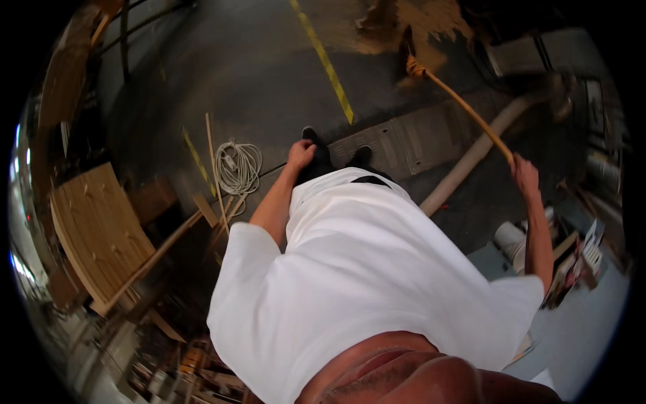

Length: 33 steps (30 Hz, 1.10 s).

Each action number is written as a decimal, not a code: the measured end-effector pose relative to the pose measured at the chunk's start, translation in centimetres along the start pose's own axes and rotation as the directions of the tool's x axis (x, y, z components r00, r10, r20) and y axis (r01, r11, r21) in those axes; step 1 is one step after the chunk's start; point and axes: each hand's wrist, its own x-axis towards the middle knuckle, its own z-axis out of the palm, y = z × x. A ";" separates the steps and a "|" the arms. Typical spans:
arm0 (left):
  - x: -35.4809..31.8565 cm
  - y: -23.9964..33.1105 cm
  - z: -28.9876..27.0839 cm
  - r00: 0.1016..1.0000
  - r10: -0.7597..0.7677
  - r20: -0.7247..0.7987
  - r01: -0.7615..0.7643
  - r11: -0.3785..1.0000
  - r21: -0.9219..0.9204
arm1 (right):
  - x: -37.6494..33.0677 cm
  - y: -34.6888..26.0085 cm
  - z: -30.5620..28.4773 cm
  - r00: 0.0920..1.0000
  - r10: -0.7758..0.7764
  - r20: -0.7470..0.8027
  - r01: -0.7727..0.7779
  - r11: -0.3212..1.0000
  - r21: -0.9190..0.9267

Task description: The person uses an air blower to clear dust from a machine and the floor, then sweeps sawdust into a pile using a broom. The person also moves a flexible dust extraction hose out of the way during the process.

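Observation:
My right hand (525,176) is wrapped round the end of a long wooden broom handle (468,108). The handle slants away across the floor to a dark broom head (407,50), bound with orange-brown material where the two join. The head rests at the edge of a spread of tan sawdust (434,27). Down by my left leg hangs my left hand (301,155), its fingers loosely curled in, with nothing visible in it. My dark shoes (309,135) stand on the floor.
A thick pale hose (471,161) runs along my right side. Coiled pale cable (237,167) lies to the left beside a thin wooden strip (214,161). Farther left are wooden panels (101,229). A grey table (572,323) with boxes stands at right. Yellow tape (323,60) marks the floor.

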 end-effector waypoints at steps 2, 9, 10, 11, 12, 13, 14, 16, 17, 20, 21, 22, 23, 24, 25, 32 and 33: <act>2.4 1.3 -0.6 1.000 0.020 -0.014 -0.022 0.995 -0.094 | 0.4 -3.4 -1.3 0.998 0.028 0.065 -0.030 0.999 0.039; 7.8 2.8 -5.4 1.000 0.012 -0.007 -0.013 0.995 -0.098 | 9.8 -24.5 4.8 0.965 -0.211 0.158 0.141 0.920 0.367; 8.5 2.2 -6.9 1.000 0.021 -0.022 -0.023 0.995 -0.093 | 12.1 -29.3 4.8 0.944 -0.270 0.188 0.178 0.900 0.397; 9.3 0.9 -8.3 0.998 0.036 -0.046 -0.040 0.995 -0.088 | 14.8 -34.2 5.0 0.926 -0.296 0.235 0.188 0.900 0.393; 9.6 -0.2 -9.8 0.998 0.003 -0.067 -0.009 0.995 -0.095 | 17.4 -39.6 4.3 0.896 -0.368 0.249 0.246 0.878 0.411; 10.2 -0.8 -11.6 0.997 -0.010 -0.079 0.002 0.995 -0.098 | 20.3 -43.7 5.0 0.884 -0.399 0.244 0.264 0.856 0.444; 10.8 -1.6 -13.8 0.995 -0.023 -0.096 0.014 0.995 -0.094 | 22.9 -48.2 5.3 0.875 -0.435 0.213 0.307 0.838 0.451; 11.7 -3.8 -17.9 0.989 -0.081 -0.124 0.068 0.992 -0.107 | 27.9 -56.2 5.9 0.860 -0.479 0.178 0.346 0.803 0.485; 12.0 -5.6 -19.8 0.983 -0.101 -0.155 0.087 0.992 -0.095 | 29.8 -59.9 5.6 0.856 -0.498 0.138 0.371 0.778 0.507; 12.0 -9.3 -23.7 0.962 -0.191 -0.194 0.181 0.981 -0.067 | 33.0 -63.2 6.6 0.866 -0.464 0.186 0.324 0.804 0.498; 12.0 -10.2 -24.6 0.959 -0.219 -0.178 0.211 0.976 -0.060 | 33.6 -63.4 7.0 0.870 -0.441 0.222 0.296 0.826 0.479; 12.3 -10.9 -25.5 0.958 -0.240 -0.159 0.236 0.971 -0.045 | 33.9 -61.8 7.5 0.918 -0.311 0.244 0.165 0.863 0.477; 12.6 -11.5 -25.8 0.954 -0.263 -0.144 0.260 0.965 -0.038 | 33.7 -58.6 8.5 0.947 -0.179 0.265 0.037 0.885 0.465; 12.6 -12.9 -25.5 0.954 -0.279 -0.106 0.278 0.960 -0.021 | 32.9 -55.5 8.1 0.942 -0.156 0.296 0.013 0.901 0.433; 12.7 -14.7 -24.7 0.951 -0.300 -0.074 0.300 0.954 -0.007 | 31.7 -52.3 6.8 0.949 -0.186 0.255 0.059 0.899 0.434; 21.0 -10.3 -20.9 0.966 -0.053 0.253 -0.006 0.974 0.229 | 21.6 -38.4 2.2 0.935 -0.020 0.354 -0.133 0.905 0.404; 22.2 -8.4 -20.7 0.978 -0.022 0.207 -0.013 0.985 0.170 | 20.3 -39.9 -0.2 0.927 -0.050 0.371 -0.108 0.914 0.391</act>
